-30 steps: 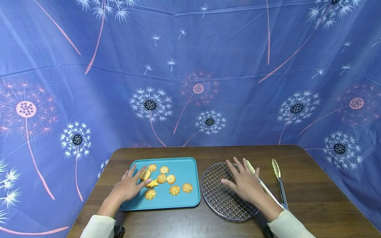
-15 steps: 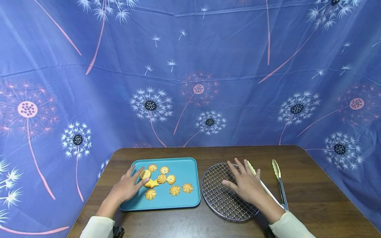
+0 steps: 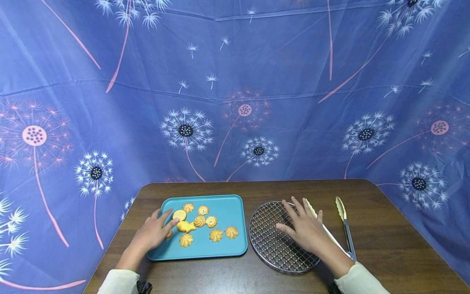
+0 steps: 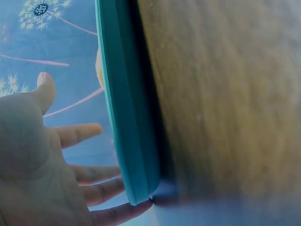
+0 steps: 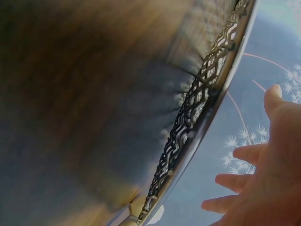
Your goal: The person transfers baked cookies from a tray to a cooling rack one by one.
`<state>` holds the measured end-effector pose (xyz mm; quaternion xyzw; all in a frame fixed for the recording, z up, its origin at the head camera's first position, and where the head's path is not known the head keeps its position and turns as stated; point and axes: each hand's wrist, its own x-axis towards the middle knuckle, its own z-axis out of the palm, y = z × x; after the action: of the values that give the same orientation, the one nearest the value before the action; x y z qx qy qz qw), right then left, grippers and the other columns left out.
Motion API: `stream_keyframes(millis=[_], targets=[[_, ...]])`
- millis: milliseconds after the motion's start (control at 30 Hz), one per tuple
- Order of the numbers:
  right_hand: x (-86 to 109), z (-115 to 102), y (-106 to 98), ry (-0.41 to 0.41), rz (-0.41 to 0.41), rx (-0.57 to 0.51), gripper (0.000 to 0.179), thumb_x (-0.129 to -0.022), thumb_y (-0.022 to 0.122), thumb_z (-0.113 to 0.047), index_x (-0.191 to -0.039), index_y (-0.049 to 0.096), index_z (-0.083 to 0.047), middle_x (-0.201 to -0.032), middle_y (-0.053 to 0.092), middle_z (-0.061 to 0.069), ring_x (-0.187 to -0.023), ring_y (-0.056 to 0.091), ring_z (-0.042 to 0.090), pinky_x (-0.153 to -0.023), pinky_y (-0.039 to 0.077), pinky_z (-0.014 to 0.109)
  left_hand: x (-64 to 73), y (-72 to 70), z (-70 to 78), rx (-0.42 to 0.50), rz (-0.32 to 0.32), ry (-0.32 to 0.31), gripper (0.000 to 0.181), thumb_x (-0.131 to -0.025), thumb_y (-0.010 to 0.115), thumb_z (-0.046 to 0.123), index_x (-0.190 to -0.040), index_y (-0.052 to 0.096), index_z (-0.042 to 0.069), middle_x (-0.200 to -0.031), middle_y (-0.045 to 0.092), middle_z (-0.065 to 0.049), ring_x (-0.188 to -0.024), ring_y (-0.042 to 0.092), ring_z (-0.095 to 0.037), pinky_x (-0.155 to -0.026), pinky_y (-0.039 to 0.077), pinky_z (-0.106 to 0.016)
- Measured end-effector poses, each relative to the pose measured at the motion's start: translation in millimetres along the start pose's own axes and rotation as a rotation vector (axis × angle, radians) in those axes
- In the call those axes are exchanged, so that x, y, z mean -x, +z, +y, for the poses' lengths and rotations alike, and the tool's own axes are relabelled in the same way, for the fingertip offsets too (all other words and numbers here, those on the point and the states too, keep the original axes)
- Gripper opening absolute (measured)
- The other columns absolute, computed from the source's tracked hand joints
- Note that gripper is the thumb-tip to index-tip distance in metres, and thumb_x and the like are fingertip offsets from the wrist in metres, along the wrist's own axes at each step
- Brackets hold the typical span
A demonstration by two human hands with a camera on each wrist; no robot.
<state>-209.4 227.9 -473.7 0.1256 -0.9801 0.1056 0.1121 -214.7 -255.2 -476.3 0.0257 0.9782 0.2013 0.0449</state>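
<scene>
My left hand (image 3: 151,234) hovers over the left end of a blue tray (image 3: 227,204), its fingers spread. In the left wrist view those fingers lie along the tray's edge (image 4: 129,141); whether the lowest one touches it I cannot tell. Several cookies sit on the tray. Nearest my thumb are a fish-shaped cookie (image 3: 186,227) and a round cookie (image 3: 179,215); another cookie (image 3: 169,234) is partly hidden beneath the hand. My right hand (image 3: 307,231), fingers splayed and holding nothing, is above a round wire cooling rack (image 3: 269,241). The right wrist view shows it apart from the rack's rim (image 5: 207,125).
Metal tongs (image 3: 347,237) with cream tips lie spread on the brown wooden table (image 3: 396,253), one arm partly behind my right hand. A blue dandelion-print cloth (image 3: 293,122) hangs behind the table.
My left hand has drawn back slightly to the left, uncovering the whole fish-shaped and round cookies and part of another. My right hand has shifted very slightly rightward.
</scene>
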Motion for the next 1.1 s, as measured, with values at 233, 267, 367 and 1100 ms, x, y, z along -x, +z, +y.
stream_keyframes(millis=[233,267,367,1100], targets=[[1.8,2,1,0.009,0.002,-0.016,0.083,-0.094,0.063,-0.062,-0.161,0.040,-0.019,-0.164,0.033,0.019,-0.151,0.021,0.052,-0.100,0.013,0.089,-1.7,-1.0,-5.6,-0.004,0.002,0.017,0.070,-0.108,0.042,0.054,-0.151,0.050,-0.001,-0.149,0.040,-0.041,-0.136,0.036,-0.063,-0.100,0.037,-0.075],[2.1,2,0,0.009,0.003,-0.019,0.084,-0.094,0.064,-0.062,-0.161,0.040,-0.019,-0.164,0.033,0.019,-0.151,0.021,0.052,-0.100,0.013,0.089,-2.3,-0.8,-7.2,-0.004,0.005,0.021,0.069,-0.108,0.042,0.052,-0.149,0.051,-0.003,-0.147,0.043,-0.040,-0.135,0.038,-0.062,-0.101,0.038,-0.073],[3.2,2,0,0.016,-0.004,-0.023,0.083,-0.094,0.063,-0.062,-0.161,0.039,-0.018,-0.164,0.032,0.020,-0.152,0.019,0.051,-0.100,0.012,0.089,-3.1,-0.8,-11.9,0.007,0.007,0.029,0.069,-0.109,0.043,0.049,-0.144,0.053,-0.009,-0.143,0.047,-0.040,-0.131,0.042,-0.061,-0.101,0.039,-0.071],[10.1,7,-4,0.027,-0.015,-0.055,0.081,-0.096,0.062,-0.058,-0.161,0.038,-0.016,-0.165,0.028,0.023,-0.151,0.019,0.053,-0.101,0.013,0.089,-9.6,-8.4,-39.3,0.265,-0.038,0.050,0.054,-0.093,0.072,0.004,-0.139,0.053,-0.018,-0.120,0.054,-0.029,-0.109,0.052,-0.038,-0.091,0.049,-0.050]])
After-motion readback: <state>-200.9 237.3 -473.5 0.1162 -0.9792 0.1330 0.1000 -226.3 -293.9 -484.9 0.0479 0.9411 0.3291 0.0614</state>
